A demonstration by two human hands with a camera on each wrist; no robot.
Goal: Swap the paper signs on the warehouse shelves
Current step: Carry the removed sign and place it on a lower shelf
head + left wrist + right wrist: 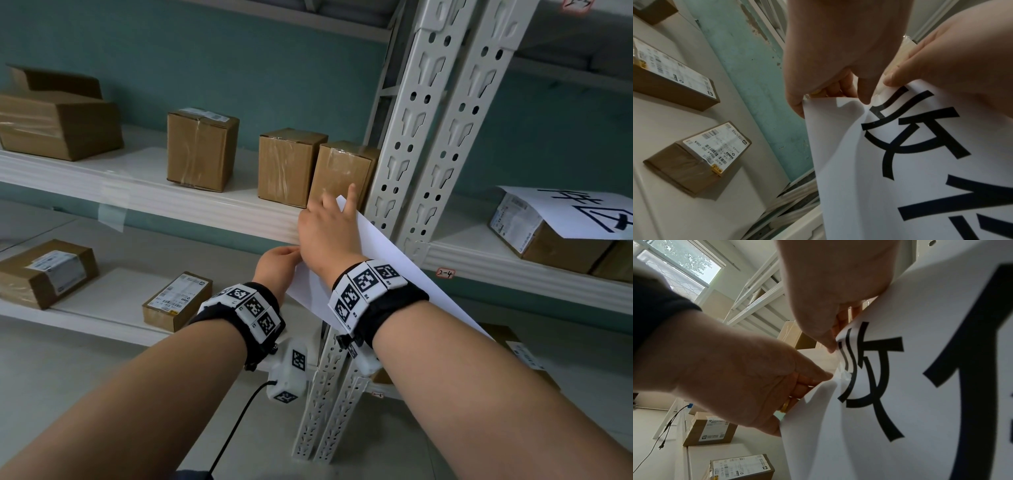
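Observation:
A white paper sign (394,270) with large black characters (920,138) hangs at the front edge of the middle shelf (205,212), beside the perforated upright posts (428,137). My left hand (294,255) pinches the sign's upper left corner (818,104). Just to the right, my right hand (329,219) pinches the sign's top edge (840,337), index finger raised against a box. Crumpled clear tape (844,374) sits on the paper between the two hands. A second sign (582,212) lies face up over boxes on the right-hand shelf.
Several cardboard boxes (202,150) stand on the middle shelf, one (342,171) right behind my right hand. Flat labelled parcels (178,301) lie on the lower shelf. A strip of clear tape (111,212) hangs on the shelf edge at left. A small "2-4" tag (445,273) marks the right shelf.

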